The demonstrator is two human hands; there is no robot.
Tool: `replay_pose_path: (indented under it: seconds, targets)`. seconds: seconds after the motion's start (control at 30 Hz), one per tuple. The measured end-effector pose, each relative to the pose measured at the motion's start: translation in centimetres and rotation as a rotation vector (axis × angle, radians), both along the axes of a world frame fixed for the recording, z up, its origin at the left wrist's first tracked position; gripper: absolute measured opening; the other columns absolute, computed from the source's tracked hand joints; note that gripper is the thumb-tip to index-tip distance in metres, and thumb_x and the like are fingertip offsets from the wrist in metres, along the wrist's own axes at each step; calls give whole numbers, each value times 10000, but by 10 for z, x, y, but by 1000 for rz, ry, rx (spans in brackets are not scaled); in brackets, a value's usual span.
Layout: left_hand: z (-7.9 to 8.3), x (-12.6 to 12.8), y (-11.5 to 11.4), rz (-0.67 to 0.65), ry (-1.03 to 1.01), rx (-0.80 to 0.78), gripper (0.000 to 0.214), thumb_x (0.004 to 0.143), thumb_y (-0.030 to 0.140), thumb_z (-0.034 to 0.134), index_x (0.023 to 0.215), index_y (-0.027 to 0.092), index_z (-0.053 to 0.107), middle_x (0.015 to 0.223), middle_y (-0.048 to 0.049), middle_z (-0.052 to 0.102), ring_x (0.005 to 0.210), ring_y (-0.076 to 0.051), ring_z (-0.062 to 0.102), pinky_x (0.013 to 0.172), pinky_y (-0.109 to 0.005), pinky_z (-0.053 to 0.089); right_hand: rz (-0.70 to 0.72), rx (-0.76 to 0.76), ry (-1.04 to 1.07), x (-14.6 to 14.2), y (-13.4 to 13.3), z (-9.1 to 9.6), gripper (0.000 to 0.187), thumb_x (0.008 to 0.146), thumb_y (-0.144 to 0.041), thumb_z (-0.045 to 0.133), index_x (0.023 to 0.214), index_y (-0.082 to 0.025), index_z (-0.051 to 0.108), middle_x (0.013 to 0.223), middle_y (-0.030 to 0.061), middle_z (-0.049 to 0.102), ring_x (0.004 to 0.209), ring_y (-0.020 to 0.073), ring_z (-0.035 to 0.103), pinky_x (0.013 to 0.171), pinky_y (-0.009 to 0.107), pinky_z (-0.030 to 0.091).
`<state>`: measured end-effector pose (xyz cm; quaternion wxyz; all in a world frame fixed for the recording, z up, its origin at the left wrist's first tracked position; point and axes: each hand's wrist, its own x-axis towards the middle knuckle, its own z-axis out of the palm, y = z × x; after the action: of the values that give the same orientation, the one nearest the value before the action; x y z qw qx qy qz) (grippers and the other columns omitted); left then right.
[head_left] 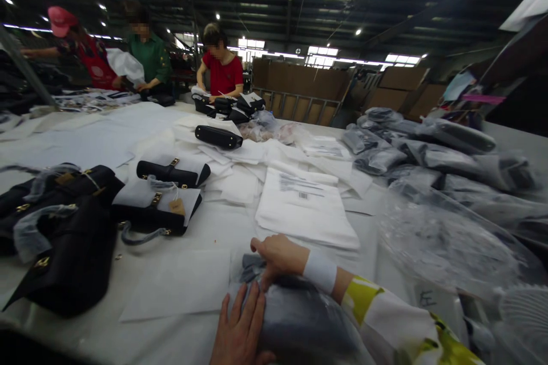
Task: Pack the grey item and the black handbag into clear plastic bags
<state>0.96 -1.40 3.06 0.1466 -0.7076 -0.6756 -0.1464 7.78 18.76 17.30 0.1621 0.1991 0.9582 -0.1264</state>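
Observation:
A dark handbag in a clear plastic bag (312, 325) lies in front of me at the table's near edge. My left hand (242, 325) rests on its left end, fingers stretched out flat and holding nothing. Just beyond, my right hand (282, 256) bends over the far left corner with curled fingers, closed on the plastic near a wrapped grey handle (252, 265). Its fingertips are partly hidden. A white sheet (180, 282) lies to the left. Ahead is a stack of white printed bags (303, 205).
Black handbags (72, 251) with wrapped handles stand at left; another black bag (218, 137) lies farther back. Plastic-wrapped bags (428, 148) are piled at right, with loose clear plastic (445, 234) before them. Several co-workers, one in a red shirt (222, 74), stand across the table.

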Motion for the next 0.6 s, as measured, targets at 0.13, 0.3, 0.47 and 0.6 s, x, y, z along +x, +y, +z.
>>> replay_pose_path:
  seconds: [0.13, 0.3, 0.47, 0.6]
  targets:
    - [-8, -10, 1, -32, 67, 58, 899, 646, 562, 781, 1398, 186, 461, 1507, -107, 411, 1351, -368, 385, 999, -513, 440, -257, -28, 145, 10, 25, -16, 606, 648, -463, 821, 1153, -223, 586, 935, 86, 703, 878, 292, 661, 728, 331, 465]
    - [-28, -24, 0, -178, 111, 155, 984, 782, 703, 574, 1483, 74, 292, 1451, -175, 472, 1327, -320, 433, 956, -397, 489, -634, -40, 418, 80, 39, -22, 339, 863, -405, 558, 1115, -181, 593, 956, 93, 691, 937, 248, 641, 856, 355, 466]
    - [-39, -16, 1, -26, -165, 169, 765, 960, 505, 377, 1528, 91, 76, 1447, -232, 451, 1336, -318, 437, 1002, -444, 477, -1042, -123, 605, 167, 11, -39, 820, 767, -632, 477, 1350, -61, 409, 1367, 241, 492, 1249, 338, 487, 1094, 470, 325]
    - [-45, -2, 9, 85, -381, 215, 652, 961, 288, 395, 1537, 267, 90, 1531, -160, 353, 1352, -311, 424, 1006, -474, 488, -1320, -403, 702, 191, -14, -75, 1053, 631, -799, 516, 1336, -21, 432, 1313, 276, 538, 1273, 392, 478, 1108, 502, 332]
